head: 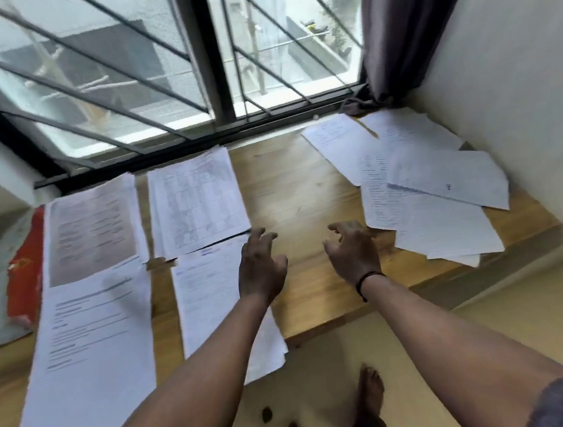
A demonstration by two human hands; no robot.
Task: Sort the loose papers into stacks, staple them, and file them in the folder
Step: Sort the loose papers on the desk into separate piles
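Loose papers (424, 179) lie fanned and overlapping on the wooden bench (304, 183), at its far right end under the curtain (403, 29). Left of that heap, past a bare stretch of wood, four sorted stacks: one with table print (196, 201) by the window (156, 70), one with a shaded block (92, 231) left of it, a long stack (94, 352) nearest the bench's front-left, and a fourth stack (208, 289) overhanging the front edge.

Both hands hover over the bare wood between heap and stacks. Left hand (261, 270): fingers loosely curled, holding nothing, above the fourth stack's corner. Right hand (352, 251): same loose curl, empty, just short of the loose heap; dark band on its wrist.

Beyond the stacks, a red-edged patterned cloth (20, 266). Bare feet (370, 397) on the floor below the bench's front edge.
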